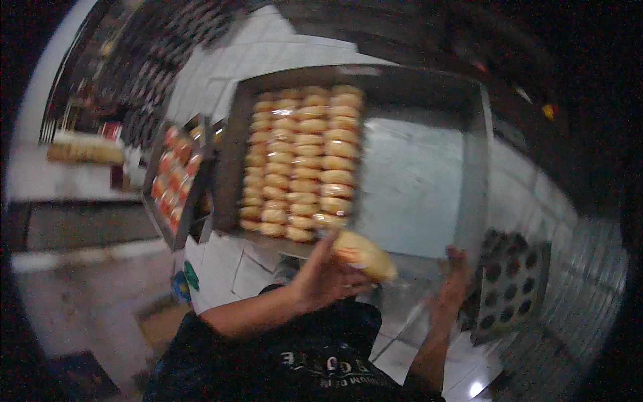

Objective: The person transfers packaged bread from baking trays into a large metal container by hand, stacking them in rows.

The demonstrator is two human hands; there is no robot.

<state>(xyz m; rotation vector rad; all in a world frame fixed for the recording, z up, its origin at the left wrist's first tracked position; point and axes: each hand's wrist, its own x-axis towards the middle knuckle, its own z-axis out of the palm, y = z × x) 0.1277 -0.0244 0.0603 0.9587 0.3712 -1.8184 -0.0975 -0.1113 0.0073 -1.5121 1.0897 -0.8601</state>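
A bread roll (364,255), with an orange-red patch on one side, is held in my left hand (326,276) at the near edge of a large deep tray or box (479,166). Rows of wrapped golden rolls (311,166) stand packed upright in the left half of that tray, and a pale flat bottom shows in its right half. My right hand (454,276) is at the tray's near right corner; blur hides whether its fingers grip the rim.
To the left, a smaller box (173,236) holds red-topped wrapped items. A muffin pan (510,286) with dark cups is at the right. White tiles (236,269) lie below the tray. A pale counter (75,176) with blurred goods is at far left.
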